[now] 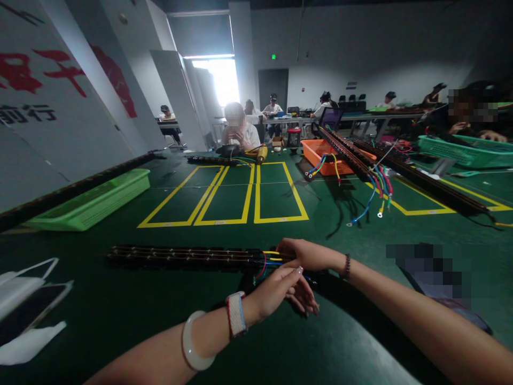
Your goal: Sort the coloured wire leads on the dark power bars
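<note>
Long black terminal strip (180, 257) lies flat on the dark green surface (120, 310), coloured wires (269, 259) (yellow, blue, red) sprouting from its right end. Right hand (308, 253) rests at that end, fingers pinched narrow on the wires. Left hand (280, 291) just below, fingers loosely curled, touching the wire bundle; whether it grips, cannot tell. Risk, as judged: a sideways tug could pull a wire from its terminal or slide the unclamped strip.

Black characters "前行" stand on the white wall panel (60, 107).
</note>
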Motion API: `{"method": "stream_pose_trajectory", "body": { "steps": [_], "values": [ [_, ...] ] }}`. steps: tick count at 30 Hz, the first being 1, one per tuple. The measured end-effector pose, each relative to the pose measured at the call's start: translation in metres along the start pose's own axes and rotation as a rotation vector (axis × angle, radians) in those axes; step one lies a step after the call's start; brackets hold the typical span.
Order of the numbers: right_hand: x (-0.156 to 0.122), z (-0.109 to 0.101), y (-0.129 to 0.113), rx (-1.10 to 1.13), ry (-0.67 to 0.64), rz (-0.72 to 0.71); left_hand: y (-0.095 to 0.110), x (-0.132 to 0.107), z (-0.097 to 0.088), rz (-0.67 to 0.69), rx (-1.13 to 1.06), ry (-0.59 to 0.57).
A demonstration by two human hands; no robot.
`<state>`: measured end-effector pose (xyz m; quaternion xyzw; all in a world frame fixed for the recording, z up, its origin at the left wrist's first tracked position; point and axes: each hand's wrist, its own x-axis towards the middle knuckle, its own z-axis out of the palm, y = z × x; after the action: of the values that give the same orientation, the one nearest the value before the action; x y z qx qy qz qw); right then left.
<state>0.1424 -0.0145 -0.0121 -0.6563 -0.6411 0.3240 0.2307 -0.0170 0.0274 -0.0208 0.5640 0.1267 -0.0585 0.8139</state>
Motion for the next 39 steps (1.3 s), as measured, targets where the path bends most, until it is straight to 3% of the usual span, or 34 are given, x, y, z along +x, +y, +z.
{"method": "stream_pose_trajectory", "body": {
  "steps": [5,19,23,27,30,35,39],
  "values": [
    [0.002,0.002,-0.004,-0.091,-0.019,-0.007,0.000,0.000,0.000,-0.002,-0.022,0.019],
    [0.006,-0.007,0.004,0.185,-0.079,0.011,0.001,0.002,0.002,0.007,-0.223,0.233],
    [0.000,-0.009,-0.008,-0.129,0.098,0.062,-0.001,0.004,-0.001,0.055,-0.409,0.226],
    [-0.004,-0.003,-0.024,-0.560,0.229,0.032,-0.003,0.006,-0.001,0.182,-0.561,0.323],
    [-0.007,0.005,-0.033,-0.830,0.230,-0.066,-0.005,0.008,-0.002,0.236,-0.646,0.356],
    [-0.014,0.024,-0.042,-1.155,0.208,-0.242,-0.007,0.010,-0.004,0.216,-0.711,0.396],
    [-0.019,0.041,-0.049,-1.271,0.209,-0.243,-0.009,0.009,-0.004,0.193,-0.723,0.439]
  ]
}}
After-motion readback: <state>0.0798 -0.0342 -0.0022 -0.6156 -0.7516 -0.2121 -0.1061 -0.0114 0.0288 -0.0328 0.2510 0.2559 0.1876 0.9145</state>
